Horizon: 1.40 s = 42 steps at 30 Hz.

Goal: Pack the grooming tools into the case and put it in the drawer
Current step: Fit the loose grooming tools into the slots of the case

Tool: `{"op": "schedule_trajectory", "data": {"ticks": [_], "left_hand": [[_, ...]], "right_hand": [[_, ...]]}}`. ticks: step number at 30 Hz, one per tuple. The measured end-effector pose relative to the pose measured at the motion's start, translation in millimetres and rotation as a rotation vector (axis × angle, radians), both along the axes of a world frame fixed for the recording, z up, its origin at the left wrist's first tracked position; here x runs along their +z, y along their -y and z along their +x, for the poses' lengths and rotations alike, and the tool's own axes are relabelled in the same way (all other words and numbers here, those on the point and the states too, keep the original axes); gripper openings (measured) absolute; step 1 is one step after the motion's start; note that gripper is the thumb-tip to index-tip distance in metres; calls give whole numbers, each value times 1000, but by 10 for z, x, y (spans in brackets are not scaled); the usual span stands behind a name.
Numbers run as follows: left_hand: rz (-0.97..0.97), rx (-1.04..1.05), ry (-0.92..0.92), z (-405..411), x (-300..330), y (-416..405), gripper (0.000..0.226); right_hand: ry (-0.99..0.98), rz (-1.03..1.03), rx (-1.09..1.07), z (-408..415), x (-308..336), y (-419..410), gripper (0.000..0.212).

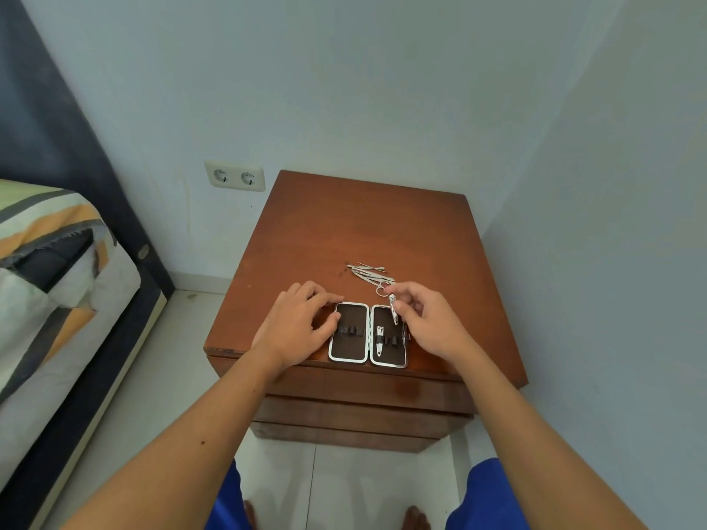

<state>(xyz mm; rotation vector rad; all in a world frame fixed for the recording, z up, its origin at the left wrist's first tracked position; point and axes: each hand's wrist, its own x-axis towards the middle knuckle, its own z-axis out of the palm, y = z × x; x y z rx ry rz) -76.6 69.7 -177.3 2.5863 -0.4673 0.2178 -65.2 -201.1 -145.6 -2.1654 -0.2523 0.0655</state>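
Observation:
An open grooming case [368, 334] with a silver rim and dark brown lining lies near the front edge of the wooden nightstand [344, 231]. A small nail clipper [380, 340] sits under the elastic loops in its right half. My left hand [302, 323] rests on the left half, fingers spread over its edge. My right hand [424, 319] pinches a larger nail clipper [393, 314] just above the right half's top corner. A loose pile of slim metal tools [369, 274], including small scissors, lies behind the case.
Closed drawer fronts [363, 411] stack below the nightstand top. A bed with a striped cover [57, 269] stands at the left. A double wall socket [234, 176] is on the wall behind. The right wall runs close beside the nightstand. My bare feet stand on white tiles.

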Motion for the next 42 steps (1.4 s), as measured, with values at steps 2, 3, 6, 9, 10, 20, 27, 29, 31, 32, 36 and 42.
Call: {"op": "schedule_trajectory", "data": {"ticks": [2, 3, 6, 9, 10, 20, 27, 29, 31, 32, 36, 42], "left_hand": [[-3, -4, -3, -14, -1, 37, 38], [-5, -5, -1, -24, -2, 58, 38], [-10, -8, -7, -63, -13, 104, 36], [-14, -2, 1, -82, -18, 110, 34], [-12, -2, 1, -85, -15, 110, 34], [-6, 2, 1, -67, 34, 127, 35], [-12, 2, 2, -54, 33, 128, 35], [-10, 1, 0, -76, 15, 125, 35], [-11, -3, 1, -92, 7, 145, 35], [-13, -5, 1, -96, 10, 159, 35], [-25, -8, 11, -77, 42, 181, 35], [-41, 4, 4, -151, -9, 207, 35]], "right_hand": [[-12, -18, -4, -85, -25, 47, 27], [-22, -36, -4, -114, -34, 75, 26], [-26, -115, 12, -207, -35, 150, 24], [-5, -147, 37, -307, -8, 183, 21], [5, -161, 48, -337, 0, 186, 21], [44, -315, 160, -570, 13, 266, 52], [39, -291, 154, -580, 19, 299, 50], [32, -293, 146, -600, -2, 303, 49], [53, -235, 95, -599, 1, 308, 44], [79, -178, 49, -574, 6, 309, 39], [120, -84, -182, -282, 62, 207, 18], [63, -178, -281, 86, -16, 25, 30]]}}
